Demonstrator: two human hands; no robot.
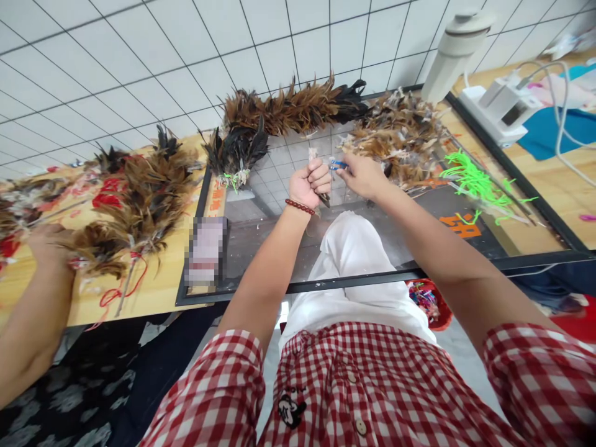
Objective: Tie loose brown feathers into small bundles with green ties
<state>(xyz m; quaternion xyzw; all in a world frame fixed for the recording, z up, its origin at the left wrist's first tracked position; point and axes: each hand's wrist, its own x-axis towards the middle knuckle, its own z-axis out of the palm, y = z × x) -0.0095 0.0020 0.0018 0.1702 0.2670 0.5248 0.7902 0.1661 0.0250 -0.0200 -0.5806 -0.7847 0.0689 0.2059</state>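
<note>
Left hand: [310, 183] fist closed around a small feather bundle [313, 154], held above the glass table [261, 242] near its middle.
Right hand: [362, 176] just beside the left, fingers pinched on a blue clip [338, 164] that sits close to the bundle's top; whether the two touch, cannot tell.
Bracelet: [299, 207] red-brown beads on left wrist.
Far edge: finished duster [293, 112] lying along it; loose feathers [395, 133] toward far right corner.
Right edge: green ties [470, 180] heaped on glass.
Left side: feather pile [139, 192] on wood; another person's hand [49, 245] resting at it.
Far right corner: white cup [454, 53].
</note>
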